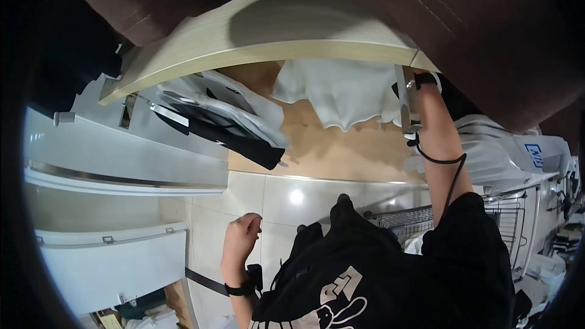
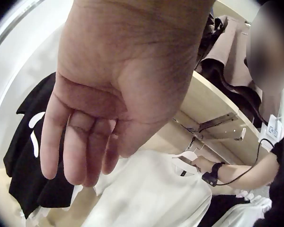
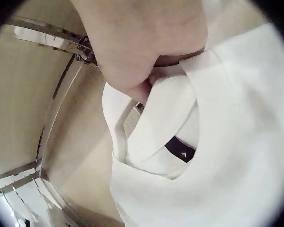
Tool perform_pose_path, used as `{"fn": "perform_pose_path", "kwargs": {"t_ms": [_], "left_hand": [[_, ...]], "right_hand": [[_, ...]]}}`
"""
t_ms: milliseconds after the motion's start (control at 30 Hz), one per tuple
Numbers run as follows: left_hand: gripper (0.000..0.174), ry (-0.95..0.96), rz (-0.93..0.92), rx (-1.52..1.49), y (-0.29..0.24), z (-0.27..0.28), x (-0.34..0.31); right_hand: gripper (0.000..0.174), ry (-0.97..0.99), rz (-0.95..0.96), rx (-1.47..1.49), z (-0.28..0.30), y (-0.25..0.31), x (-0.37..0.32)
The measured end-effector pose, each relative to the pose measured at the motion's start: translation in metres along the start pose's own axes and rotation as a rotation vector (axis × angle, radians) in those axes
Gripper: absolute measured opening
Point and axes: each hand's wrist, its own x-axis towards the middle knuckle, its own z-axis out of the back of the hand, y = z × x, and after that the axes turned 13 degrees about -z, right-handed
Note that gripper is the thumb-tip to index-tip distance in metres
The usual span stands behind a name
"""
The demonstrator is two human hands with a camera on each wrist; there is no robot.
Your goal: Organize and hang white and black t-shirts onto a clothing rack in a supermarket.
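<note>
A white T-shirt (image 1: 335, 88) hangs under the shelf, its neckline and black label turned up in the right wrist view. My right hand (image 3: 146, 47) grips the top of the white hanger (image 3: 163, 111) inside that neckline, the fingers partly hidden behind it. In the head view the shelf edge covers most of this hand, and the forearm reaches up beside a metal bracket (image 1: 404, 97). My left hand (image 2: 113, 94) holds nothing. Its fingers hang loosely curled, low in front of the body and apart from the shirt.
Black and white garments (image 1: 225, 125) hang at the left under the pale wood shelf (image 1: 292, 52). Brown garments (image 1: 475, 30) hang above it. A wire basket (image 1: 396, 222) and plastic-covered clothes (image 1: 499, 146) stand to the right, a white cabinet (image 1: 116, 262) to the lower left.
</note>
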Motion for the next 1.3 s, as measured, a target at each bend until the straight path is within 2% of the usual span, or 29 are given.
{"fn": "perform_pose_path", "kwargs": {"t_ms": [100,167,233,300,367,433,500,533,600,633,700,733,800,833,933,1000,1033,1067,1100,1133,1200,1233,1300], "left_hand": [[0.013,0.020,0.111,0.001,-0.011,-0.004,-0.012],[0.014,0.031,0.135,0.006,-0.001,-0.010,-0.026],[0.014,0.066,0.050,0.139,0.008,-0.015,-0.038],[0.014,0.073,0.050,0.143,0.007,-0.019,-0.050],[0.014,0.133,0.059,0.117,0.012,-0.025,-0.061],[0.014,0.174,0.009,0.199,0.018,-0.027,-0.073],[0.014,0.194,-0.051,0.189,0.023,-0.030,-0.091],[0.015,0.211,-0.055,0.203,0.028,-0.033,-0.101],[0.015,0.236,-0.084,0.212,0.034,-0.041,-0.124],[0.015,0.241,-0.108,0.229,0.037,-0.046,-0.138],[0.015,0.293,-0.123,0.211,0.044,-0.059,-0.167],[0.016,0.359,-0.119,0.232,0.044,-0.067,-0.182],[0.016,0.457,-0.120,0.247,0.046,-0.085,-0.207],[0.016,0.529,-0.109,0.236,0.049,-0.095,-0.222],[0.017,0.679,-0.095,0.198,0.046,-0.116,-0.252],[0.017,0.748,-0.102,0.165,0.040,-0.128,-0.256],[0.017,0.676,-0.146,0.100,0.038,-0.132,-0.258],[0.017,0.604,-0.185,0.034,0.034,-0.136,-0.260],[0.017,0.621,-0.187,0.035,0.026,-0.139,-0.261],[0.016,0.579,-0.211,0.100,0.012,-0.139,-0.258],[0.014,0.530,-0.238,0.164,-0.004,-0.144,-0.254],[0.014,0.543,-0.242,0.161,-0.011,-0.154,-0.253],[0.014,0.552,-0.267,0.165,-0.016,-0.166,-0.252]], "right_hand": [[0.040,-0.007,0.021,0.004,-0.003,0.008,0.010],[0.039,-0.009,0.062,0.020,-0.001,0.008,-0.004],[0.038,0.009,0.106,0.040,0.006,0.009,-0.037],[0.036,0.018,0.164,0.054,0.023,0.004,-0.084],[0.035,0.112,0.225,0.058,0.040,-0.006,-0.143],[0.034,0.355,0.259,0.023,0.056,-0.023,-0.222],[0.031,0.960,0.129,-0.122,0.074,-0.046,-0.314],[0.031,1.113,0.055,0.107,0.071,-0.082,-0.379],[0.041,1.401,0.151,-0.075,0.122,-0.106,-0.456],[0.041,1.581,-0.007,-0.194,0.149,-0.114,-0.482],[0.039,1.469,-0.080,-0.172,0.175,-0.149,-0.556],[0.039,1.492,-0.121,-0.173,0.187,-0.169,-0.589],[0.038,1.373,-0.090,-0.006,0.211,-0.199,-0.628],[0.038,1.468,-0.105,0.015,0.228,-0.205,-0.632],[0.037,1.464,-0.211,-0.023,0.253,-0.230,-0.658],[0.037,1.233,-0.277,-0.042,0.271,-0.233,-0.656],[0.037,1.236,-0.298,-0.046,0.274,-0.241,-0.660],[0.035,1.135,-0.269,0.020,0.275,-0.248,-0.664],[0.035,1.030,-0.238,0.086,0.275,-0.257,-0.666],[0.035,1.033,-0.254,0.083,0.277,-0.262,-0.661],[0.032,1.285,-0.147,-0.056,0.285,-0.269,-0.626],[0.029,1.551,-0.489,0.043,0.288,-0.277,-0.589],[0.030,1.529,-0.484,0.105,0.281,-0.306,-0.581]]}}
